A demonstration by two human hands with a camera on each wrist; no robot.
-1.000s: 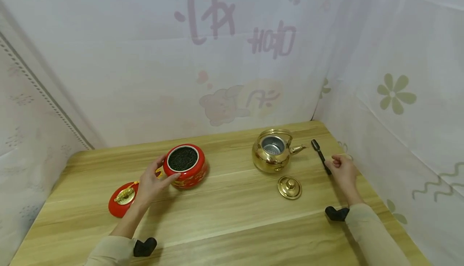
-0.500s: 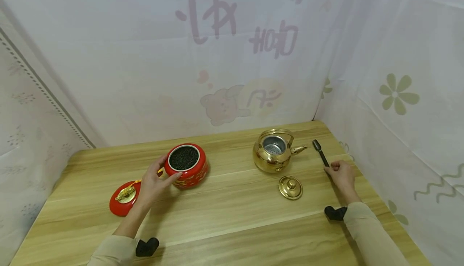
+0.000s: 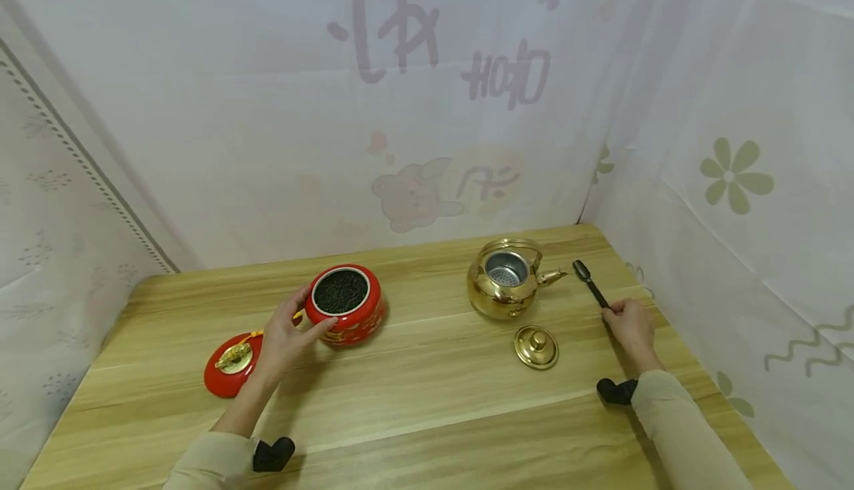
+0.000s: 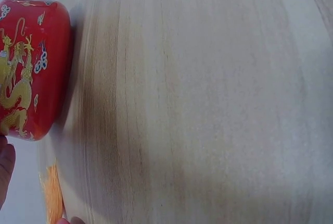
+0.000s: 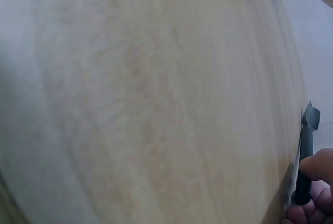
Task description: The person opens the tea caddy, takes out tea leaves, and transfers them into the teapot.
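My left hand [image 3: 285,338] holds the side of a red tea jar [image 3: 353,330], thumb along its front and fingers at its left. The jar stands without its lid, full of dark tea leaves [image 3: 342,291]; its gold dragon shows on the red tea jar [image 4: 36,73] in the left wrist view. My right hand [image 3: 632,330] pinches the handle of a black tea scoop [image 3: 591,284] at the table's right. In the right wrist view, thumb and fingers close round the scoop [image 5: 307,143] near its end, bowl pointing away.
A gold teapot [image 3: 503,293] with a metal strainer stands open, its spout towards the scoop. Its gold lid [image 3: 537,347] lies in front. The red jar lid [image 3: 231,365] with a yellow tassel lies beside my left forearm. Printed cloth [image 3: 300,141] hangs behind the wooden table [image 3: 427,379].
My right hand has come down onto the end of the scoop's handle and taken hold of it. The scoop has turned slightly. My left hand stays at the jar.
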